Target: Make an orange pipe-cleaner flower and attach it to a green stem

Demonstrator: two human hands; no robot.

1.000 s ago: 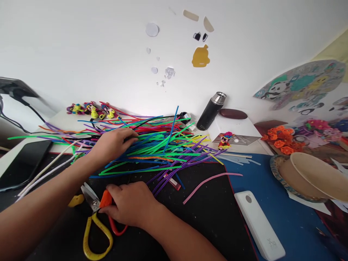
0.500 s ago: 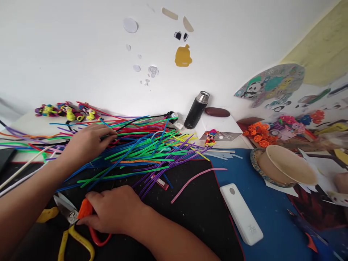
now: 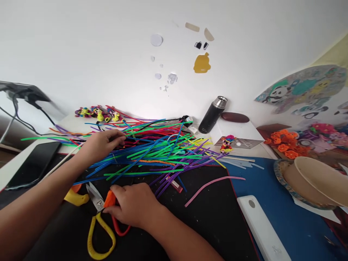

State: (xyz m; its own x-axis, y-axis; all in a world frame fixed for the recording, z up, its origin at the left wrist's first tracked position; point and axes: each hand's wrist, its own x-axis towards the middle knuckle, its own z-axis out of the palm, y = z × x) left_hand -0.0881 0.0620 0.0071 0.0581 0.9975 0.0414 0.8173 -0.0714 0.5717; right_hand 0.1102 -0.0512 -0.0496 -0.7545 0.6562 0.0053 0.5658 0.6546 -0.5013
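My left hand (image 3: 104, 144) is over the left side of a pile of colourful pipe cleaners (image 3: 152, 148), its fingers closed in a pinch; what they hold, if anything, I cannot make out. Lower down, my right hand (image 3: 136, 203) rests above the black mat, thumb and fingers closed on a small orange piece (image 3: 109, 199). Just left of it lie scissors (image 3: 95, 197), blades pointing away, with a yellow handle loop. A red loop (image 3: 119, 227) shows under my right hand. Beside the blades sits a yellow and orange object (image 3: 76, 196), partly behind my left forearm.
Small pipe-cleaner figures (image 3: 99, 114) lie along the wall. A black thermos (image 3: 212, 115) and a white box (image 3: 239, 130) stand at the back. On the right are a white power bank (image 3: 262, 226) and a beige bowl (image 3: 320, 177). A dark phone (image 3: 34, 165) lies left.
The view has swung left, bringing the phone and the cables into sight. Both hands keep much the same places, the right still on the orange piece; the left fingers have shifted slightly.
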